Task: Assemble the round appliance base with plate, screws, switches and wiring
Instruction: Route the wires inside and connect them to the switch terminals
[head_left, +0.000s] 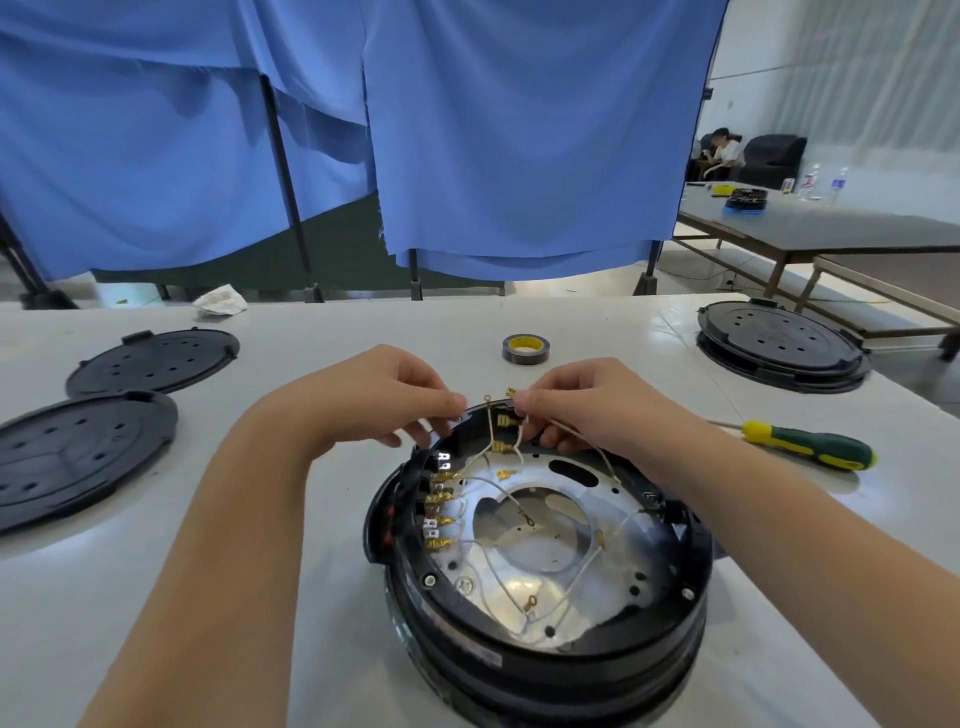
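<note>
White worktable (311, 519) filled the lower frame, blue curtains (519, 130) hung across the top. Round appliance base (540, 561) sat low centre-right, open side up, shiny metal plate (597, 499) seated inside it. Brass spade terminals (441, 499) lined the left inner wall; thin white wires (498, 587) looped loose over the plate, some ending in ring lugs.

Left hand (384, 400) was above the base's far rim, fingers curled, thumb and forefinger apparently pinching a wire end; the exact contact was too small to see. Right hand (582, 405) was just beside it, fingers curled, pinching a white wire with a brass connector (510, 392) sticking up past the fingertips.

Step in hand was likely wiring: seating a connector at the far rim. To do it well: hold the terminal by its metal, not the wire, line it up square with the tab, push straight, and keep the slack off the plate's holes.

Tape roll (525, 349) was centre, above the hands. Green-yellow screwdriver (810, 451) lay at right. Two black covers (104, 405) lay at left, and another base stack (779, 345) stood upper right.
</note>
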